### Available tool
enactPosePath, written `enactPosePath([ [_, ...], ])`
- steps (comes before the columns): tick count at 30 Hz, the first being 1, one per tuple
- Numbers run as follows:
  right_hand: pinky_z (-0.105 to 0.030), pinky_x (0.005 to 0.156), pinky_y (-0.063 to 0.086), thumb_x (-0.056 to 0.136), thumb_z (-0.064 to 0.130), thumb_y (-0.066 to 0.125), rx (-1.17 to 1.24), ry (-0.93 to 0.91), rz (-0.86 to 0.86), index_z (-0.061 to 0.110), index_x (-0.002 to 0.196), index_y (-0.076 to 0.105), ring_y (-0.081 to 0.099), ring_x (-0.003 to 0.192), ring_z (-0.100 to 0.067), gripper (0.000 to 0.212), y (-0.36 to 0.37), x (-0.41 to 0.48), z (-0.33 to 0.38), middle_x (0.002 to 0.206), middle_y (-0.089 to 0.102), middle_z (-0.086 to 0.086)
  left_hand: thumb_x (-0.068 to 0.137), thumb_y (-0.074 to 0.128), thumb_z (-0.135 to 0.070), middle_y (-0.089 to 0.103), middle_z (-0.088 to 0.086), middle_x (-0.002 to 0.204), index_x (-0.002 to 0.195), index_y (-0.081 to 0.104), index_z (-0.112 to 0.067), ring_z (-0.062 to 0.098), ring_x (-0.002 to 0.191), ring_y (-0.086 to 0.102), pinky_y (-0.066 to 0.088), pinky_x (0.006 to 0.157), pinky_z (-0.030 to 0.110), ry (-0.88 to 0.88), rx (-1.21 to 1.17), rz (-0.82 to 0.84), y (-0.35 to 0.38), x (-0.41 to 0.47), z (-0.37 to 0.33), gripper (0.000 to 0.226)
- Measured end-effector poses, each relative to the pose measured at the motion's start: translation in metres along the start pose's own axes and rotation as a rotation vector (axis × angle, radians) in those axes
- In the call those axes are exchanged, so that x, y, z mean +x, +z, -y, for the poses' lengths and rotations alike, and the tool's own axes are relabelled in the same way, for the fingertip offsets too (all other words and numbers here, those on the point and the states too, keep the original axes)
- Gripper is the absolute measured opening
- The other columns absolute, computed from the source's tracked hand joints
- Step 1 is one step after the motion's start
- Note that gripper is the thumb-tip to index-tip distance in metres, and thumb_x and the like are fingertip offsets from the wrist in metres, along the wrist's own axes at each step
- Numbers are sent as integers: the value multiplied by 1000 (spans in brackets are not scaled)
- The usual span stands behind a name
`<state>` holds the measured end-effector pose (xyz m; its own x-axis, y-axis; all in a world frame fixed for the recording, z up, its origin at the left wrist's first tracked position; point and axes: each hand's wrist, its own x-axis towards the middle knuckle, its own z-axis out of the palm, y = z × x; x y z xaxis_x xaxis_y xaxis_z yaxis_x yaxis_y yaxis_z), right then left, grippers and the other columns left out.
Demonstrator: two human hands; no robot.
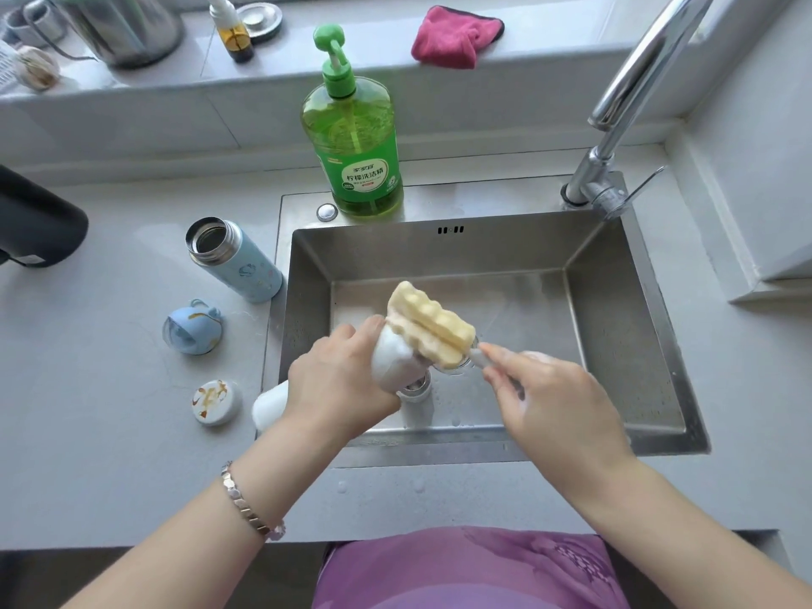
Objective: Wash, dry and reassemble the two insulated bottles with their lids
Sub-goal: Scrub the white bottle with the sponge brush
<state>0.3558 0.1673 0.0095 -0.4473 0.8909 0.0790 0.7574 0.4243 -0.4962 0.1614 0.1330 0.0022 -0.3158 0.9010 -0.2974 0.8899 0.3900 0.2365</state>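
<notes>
Over the steel sink [624, 327], my left hand [342, 384] grips a white insulated bottle [395, 367], tilted with its mouth pointing down and right. My right hand [553, 393], soapy, holds the clear handle of a yellow sponge brush [433, 329], whose head lies against the bottle's side. A light blue bottle [237, 259] stands open on the counter left of the sink. Its blue lid [191, 329] lies in front of it, and a white lid with gold marks [215, 402] sits nearer to me.
A green dish soap pump bottle [353, 138] stands on the sink's back rim. The faucet [624, 103] rises at the back right. A pink cloth [454, 35], a kettle [118, 24] and a small bottle [233, 30] sit on the ledge. A dark appliance [35, 222] is far left.
</notes>
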Motion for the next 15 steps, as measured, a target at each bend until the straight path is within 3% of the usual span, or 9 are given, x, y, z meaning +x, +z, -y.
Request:
enactPosePath([
  [3, -29, 45, 38, 85, 21, 60, 11, 9, 56, 21, 105, 71, 59, 54, -27, 23, -6, 1, 4, 62, 63, -2, 66, 65, -33, 41, -8, 90, 124, 40, -37, 22, 94, 53, 32, 64, 28, 42, 31, -51, 0, -1, 6, 64],
  [5, -34, 61, 49, 90, 25, 57, 56, 125, 150, 27, 112, 68, 63, 78, -30, 24, -5, 15, -4, 83, 70, -5, 59, 66, -33, 49, -5, 87, 122, 49, -33, 25, 84, 57, 33, 60, 26, 193, 42, -147, 5, -4, 6, 65],
  [7, -37, 74, 51, 90, 27, 57, 117, 203, 255, 31, 113, 67, 63, 90, -26, 25, -4, 21, -9, 94, 72, -1, 55, 69, -37, 55, -3, 87, 116, 55, -29, 26, 78, 59, 34, 59, 26, 232, -19, -264, 2, -4, 5, 64],
  [11, -28, 79, 50, 88, 27, 60, 227, 217, 251, 27, 112, 68, 65, 90, -11, 25, -5, 9, -3, 99, 72, 8, 63, 73, -35, 51, -3, 101, 125, 45, -33, 24, 98, 53, 32, 69, 29, 34, -119, -231, -11, 7, 9, 67],
  [15, -13, 69, 43, 86, 20, 63, 264, 197, 176, 22, 109, 70, 59, 71, 1, 25, -15, 1, -3, 92, 74, 6, 63, 71, -32, 49, -1, 100, 125, 43, -32, 27, 98, 52, 35, 72, 32, 3, -75, -184, -10, 12, 21, 68],
])
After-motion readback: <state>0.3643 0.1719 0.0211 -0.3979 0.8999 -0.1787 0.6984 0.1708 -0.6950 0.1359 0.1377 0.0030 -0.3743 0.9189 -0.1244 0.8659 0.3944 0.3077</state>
